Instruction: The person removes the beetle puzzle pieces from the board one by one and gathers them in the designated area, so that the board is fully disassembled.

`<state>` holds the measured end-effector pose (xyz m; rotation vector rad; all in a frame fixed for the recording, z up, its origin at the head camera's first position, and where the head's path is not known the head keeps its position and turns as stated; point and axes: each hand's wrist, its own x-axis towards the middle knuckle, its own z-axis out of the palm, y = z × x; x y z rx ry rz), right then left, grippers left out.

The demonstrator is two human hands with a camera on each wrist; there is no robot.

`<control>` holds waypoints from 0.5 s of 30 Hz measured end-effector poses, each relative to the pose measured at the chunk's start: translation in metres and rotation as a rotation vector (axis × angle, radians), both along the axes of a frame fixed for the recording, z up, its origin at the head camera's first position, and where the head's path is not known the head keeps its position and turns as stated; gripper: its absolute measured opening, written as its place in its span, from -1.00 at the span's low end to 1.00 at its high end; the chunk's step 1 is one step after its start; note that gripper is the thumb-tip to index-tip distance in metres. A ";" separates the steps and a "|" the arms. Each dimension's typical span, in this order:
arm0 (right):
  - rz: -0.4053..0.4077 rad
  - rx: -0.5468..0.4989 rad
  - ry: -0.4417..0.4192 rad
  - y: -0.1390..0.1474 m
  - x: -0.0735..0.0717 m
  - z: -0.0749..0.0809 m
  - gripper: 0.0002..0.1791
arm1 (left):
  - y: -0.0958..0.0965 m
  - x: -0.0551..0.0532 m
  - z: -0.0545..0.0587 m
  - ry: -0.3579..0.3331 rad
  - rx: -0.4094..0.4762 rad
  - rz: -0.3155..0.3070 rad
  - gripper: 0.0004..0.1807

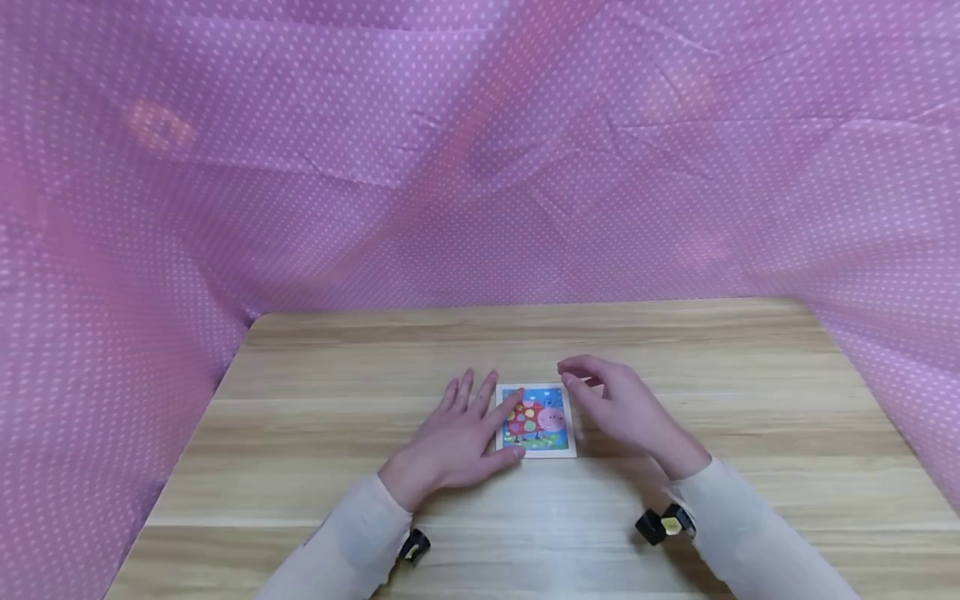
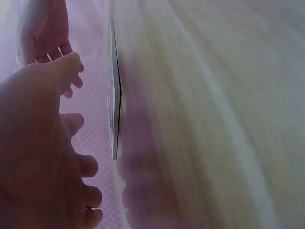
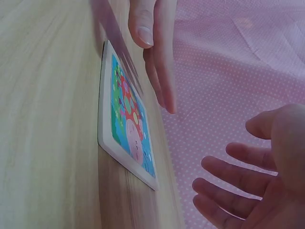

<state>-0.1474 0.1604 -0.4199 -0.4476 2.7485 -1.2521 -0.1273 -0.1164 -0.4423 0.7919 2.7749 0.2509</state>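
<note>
A small square picture board lies flat on the wooden table, with a white border and a red spotted ladybug on blue. My left hand is over its left side, fingers spread; forefinger and thumb overlap the picture in the head view. Seen from the left wrist, that hand is raised above the board, with a gap under its fingers. Just beyond the board's right edge is my right hand, fingers loosely bent. In the right wrist view its palm holds nothing, apart from the board.
The light wooden table reaches back to a pink polka-dot cloth that hangs behind and along both sides. Black wrist devices sit at the cuffs of both light sleeves.
</note>
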 end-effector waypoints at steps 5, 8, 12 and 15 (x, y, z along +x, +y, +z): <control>0.015 -0.029 -0.012 -0.001 -0.005 -0.002 -0.59 | 0.004 0.001 0.001 -0.033 -0.034 -0.001 -0.09; 0.018 -0.043 -0.019 -0.002 -0.009 -0.004 -0.60 | 0.007 0.001 0.001 -0.039 -0.041 0.000 -0.10; 0.019 -0.063 -0.026 -0.004 -0.015 -0.008 -0.63 | 0.011 0.002 0.001 -0.049 -0.046 0.008 -0.11; 0.048 -0.089 -0.030 -0.006 -0.021 -0.012 -0.64 | 0.013 0.003 0.000 -0.064 -0.055 0.021 -0.11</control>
